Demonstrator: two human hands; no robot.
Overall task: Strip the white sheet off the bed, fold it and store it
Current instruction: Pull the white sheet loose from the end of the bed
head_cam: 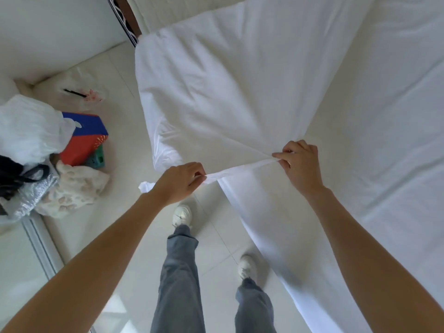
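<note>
The white sheet (240, 87) lies loose over the bed (396, 104), which fills the right and upper part of the view. Its near edge is lifted off the bed's corner and pulled into a taut strip between my hands. My left hand (180, 181) pinches one end of that strip, out over the floor. My right hand (300, 162) pinches the other end at the bed's edge. Below the strip the sheet hangs down the bed's side towards the floor.
A pile of things sits on the floor at the left: white plastic bags (28, 131), a red and blue box (84, 138), a silver bag (31, 191) and a patterned cloth (77, 188). My legs and white shoes (182, 213) stand on pale tiles beside the bed.
</note>
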